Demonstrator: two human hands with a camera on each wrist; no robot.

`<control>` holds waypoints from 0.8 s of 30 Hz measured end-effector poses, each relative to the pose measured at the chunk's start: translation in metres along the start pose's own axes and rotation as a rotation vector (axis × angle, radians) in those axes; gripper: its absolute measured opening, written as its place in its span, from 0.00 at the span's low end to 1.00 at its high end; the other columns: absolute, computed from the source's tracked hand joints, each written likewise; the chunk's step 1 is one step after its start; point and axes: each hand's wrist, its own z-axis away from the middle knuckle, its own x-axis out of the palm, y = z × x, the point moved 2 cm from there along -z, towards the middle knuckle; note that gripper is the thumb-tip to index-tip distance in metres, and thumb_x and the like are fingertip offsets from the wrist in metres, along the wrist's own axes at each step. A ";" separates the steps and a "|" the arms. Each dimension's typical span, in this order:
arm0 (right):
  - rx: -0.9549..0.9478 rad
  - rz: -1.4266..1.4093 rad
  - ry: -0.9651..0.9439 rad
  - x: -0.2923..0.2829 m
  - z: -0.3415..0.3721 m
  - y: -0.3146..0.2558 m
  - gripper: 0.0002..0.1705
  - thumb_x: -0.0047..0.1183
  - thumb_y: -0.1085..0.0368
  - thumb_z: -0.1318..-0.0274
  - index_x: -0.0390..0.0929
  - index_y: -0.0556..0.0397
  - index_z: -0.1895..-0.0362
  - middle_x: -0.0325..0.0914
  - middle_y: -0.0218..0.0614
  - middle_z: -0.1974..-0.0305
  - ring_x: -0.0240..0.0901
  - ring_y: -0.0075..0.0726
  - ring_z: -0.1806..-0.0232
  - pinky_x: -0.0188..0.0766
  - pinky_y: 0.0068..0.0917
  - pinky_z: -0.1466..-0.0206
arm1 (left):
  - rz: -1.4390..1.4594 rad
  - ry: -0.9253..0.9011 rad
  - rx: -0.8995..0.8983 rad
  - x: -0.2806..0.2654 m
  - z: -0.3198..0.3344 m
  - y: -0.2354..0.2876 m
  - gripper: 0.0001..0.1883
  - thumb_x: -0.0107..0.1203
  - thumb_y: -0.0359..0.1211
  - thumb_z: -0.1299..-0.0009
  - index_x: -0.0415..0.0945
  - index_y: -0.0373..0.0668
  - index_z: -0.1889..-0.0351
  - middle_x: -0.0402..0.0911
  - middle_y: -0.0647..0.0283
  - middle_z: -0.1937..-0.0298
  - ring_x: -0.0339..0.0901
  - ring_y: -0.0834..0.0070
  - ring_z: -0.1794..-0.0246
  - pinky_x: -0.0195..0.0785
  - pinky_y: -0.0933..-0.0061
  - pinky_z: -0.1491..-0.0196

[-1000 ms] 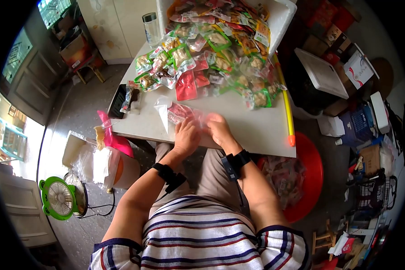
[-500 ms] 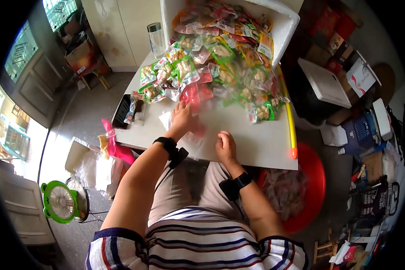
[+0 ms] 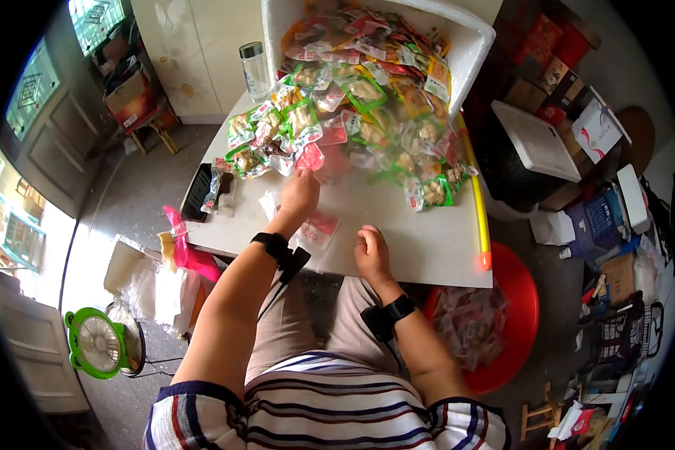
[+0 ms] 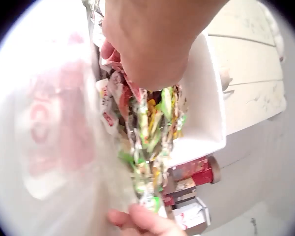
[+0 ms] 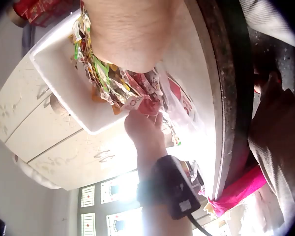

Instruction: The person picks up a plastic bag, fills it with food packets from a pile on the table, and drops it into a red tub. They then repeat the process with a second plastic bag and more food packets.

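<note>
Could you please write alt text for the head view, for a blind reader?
A person's left hand grips a red packet at the near edge of a heap of packets spilling from a white box onto a table. A clear bag lies between the left hand and the right hand.

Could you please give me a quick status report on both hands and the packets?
Left hand pinching red packet. Right hand loosely curled, apparently empty. Clear bag on table; other packets crowding the red one.
</note>
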 end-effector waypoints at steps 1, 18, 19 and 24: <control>0.009 -0.013 0.000 0.000 0.000 0.000 0.12 0.43 0.76 0.66 0.66 0.60 0.69 0.68 0.48 0.64 0.65 0.52 0.61 0.64 0.36 0.58 | 0.146 0.036 -0.005 -0.007 0.003 0.000 0.09 0.46 0.34 0.42 0.65 0.38 0.70 0.72 0.55 0.72 0.71 0.63 0.69 0.64 0.68 0.67; 0.980 -1.071 -0.210 -0.046 -0.003 -0.011 0.22 0.48 0.61 0.52 0.60 0.56 0.53 0.68 0.31 0.67 0.65 0.24 0.72 0.65 0.24 0.75 | 2.023 -0.677 -0.304 -0.029 0.109 -0.001 0.19 0.30 0.31 0.38 0.58 0.29 0.52 0.66 0.45 0.52 0.67 0.58 0.53 0.58 0.59 0.49; 1.036 -1.054 -0.250 -0.052 -0.001 -0.012 0.21 0.48 0.62 0.52 0.61 0.55 0.54 0.69 0.30 0.67 0.65 0.24 0.72 0.65 0.23 0.76 | 1.973 -0.749 -0.097 -0.032 0.111 0.003 0.21 0.30 0.33 0.37 0.55 0.29 0.49 0.65 0.46 0.50 0.65 0.57 0.51 0.55 0.59 0.47; 1.150 -1.321 -0.292 -0.063 0.024 -0.005 0.07 0.45 0.66 0.50 0.68 0.51 0.65 0.70 0.29 0.69 0.67 0.23 0.74 0.62 0.18 0.80 | 2.037 -0.775 -0.247 -0.021 0.129 0.014 0.19 0.32 0.34 0.35 0.57 0.30 0.50 0.66 0.48 0.51 0.65 0.59 0.51 0.56 0.60 0.48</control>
